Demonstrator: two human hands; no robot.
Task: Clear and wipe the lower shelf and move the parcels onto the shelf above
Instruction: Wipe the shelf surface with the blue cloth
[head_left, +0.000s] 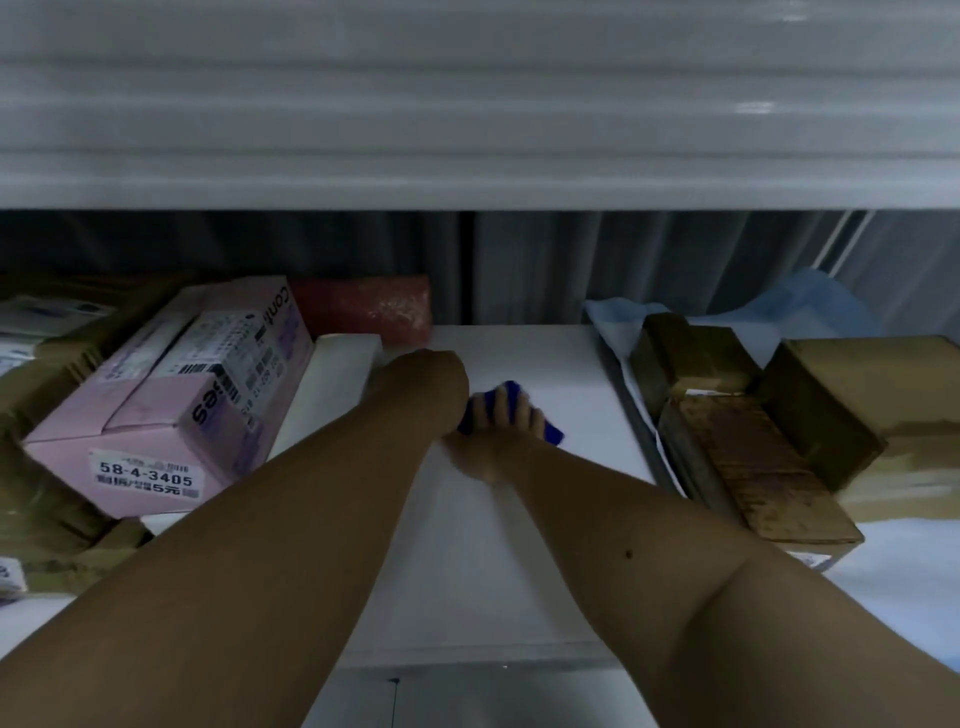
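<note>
The white lower shelf (545, 358) shows a bare strip down its middle. My right hand (491, 441) presses a blue cloth (551, 434) flat on that strip, fingers spread over it. My left hand (434, 371) reaches in beside it and bends at the wrist against a long white box (337, 374); its fingers are hidden. On the left lie a pink labelled parcel (171, 395), a red bubble-wrap parcel (363, 306) behind it, and brown cartons (57, 338). On the right are brown cardboard parcels (753, 457) and a larger carton (872, 395).
The front edge of the shelf above (467, 182) spans the whole view just over my arms. A pale blue bag (810, 301) lies behind the right-hand parcels. A grey curtain-like backing (519, 260) closes the rear of the shelf.
</note>
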